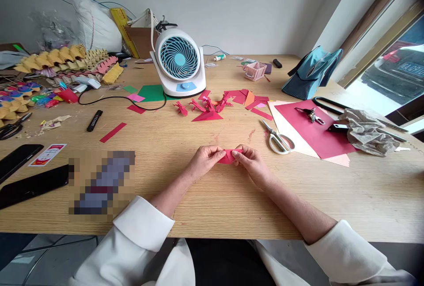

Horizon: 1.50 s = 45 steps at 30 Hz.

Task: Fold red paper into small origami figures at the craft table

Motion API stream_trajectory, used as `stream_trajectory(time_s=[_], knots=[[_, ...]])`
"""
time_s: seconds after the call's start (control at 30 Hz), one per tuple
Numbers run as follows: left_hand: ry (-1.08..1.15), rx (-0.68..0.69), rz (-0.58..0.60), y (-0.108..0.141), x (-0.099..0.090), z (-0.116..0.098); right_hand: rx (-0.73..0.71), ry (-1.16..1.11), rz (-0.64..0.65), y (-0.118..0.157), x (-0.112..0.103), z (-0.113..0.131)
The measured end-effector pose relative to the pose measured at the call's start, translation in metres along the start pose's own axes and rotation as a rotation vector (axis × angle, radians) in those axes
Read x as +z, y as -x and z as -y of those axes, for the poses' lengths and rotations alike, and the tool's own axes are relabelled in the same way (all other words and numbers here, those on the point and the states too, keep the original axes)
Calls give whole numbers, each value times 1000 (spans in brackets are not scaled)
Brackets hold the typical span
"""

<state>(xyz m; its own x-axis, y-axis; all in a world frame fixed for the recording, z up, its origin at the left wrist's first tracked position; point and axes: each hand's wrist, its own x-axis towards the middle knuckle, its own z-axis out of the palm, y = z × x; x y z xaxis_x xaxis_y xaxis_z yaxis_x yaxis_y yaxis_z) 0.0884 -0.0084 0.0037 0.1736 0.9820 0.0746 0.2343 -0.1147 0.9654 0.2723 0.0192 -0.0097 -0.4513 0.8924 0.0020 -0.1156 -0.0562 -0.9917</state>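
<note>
A small folded piece of red paper (227, 157) is held just above the wooden table, between both hands. My left hand (206, 161) pinches its left end with thumb and fingers. Its right end is gripped by my right hand (249, 162), the thumb lying on top of the paper. Beyond the hands, several folded red paper figures (208, 105) stand in a cluster, with a flat red folded piece (208, 116) in front of them. White-handled scissors (279, 139) lie to the right of my right hand.
A white fan (180, 61) stands at the back centre. Red sheets (311, 127), a grey cloth (367, 131) and a blue bag (311, 74) are at the right. A black marker (95, 120), a red strip (113, 132) and phones (36, 185) lie at the left.
</note>
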Motion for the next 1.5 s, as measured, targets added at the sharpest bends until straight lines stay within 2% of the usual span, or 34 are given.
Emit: stream_trajectory(time_s=[0.2,0.4,0.67,0.9,1.2,1.5], knots=[[-43,49,9,0,0,-3,86,-106,40,-1,-1,1],[-146,93,-11,0,-1,-3,110,-102,25,0,-1,3],[-260,117,-65,0,-5,1,69,-103,-26,0,1,2],[-206,77,-159,-1,-11,3,2,-40,-103,-2,-2,0],[-40,40,-45,-3,1,11,-25,147,-20,0,2,2],[-69,-29,-26,-3,1,17,-18,192,-17,1,4,1]])
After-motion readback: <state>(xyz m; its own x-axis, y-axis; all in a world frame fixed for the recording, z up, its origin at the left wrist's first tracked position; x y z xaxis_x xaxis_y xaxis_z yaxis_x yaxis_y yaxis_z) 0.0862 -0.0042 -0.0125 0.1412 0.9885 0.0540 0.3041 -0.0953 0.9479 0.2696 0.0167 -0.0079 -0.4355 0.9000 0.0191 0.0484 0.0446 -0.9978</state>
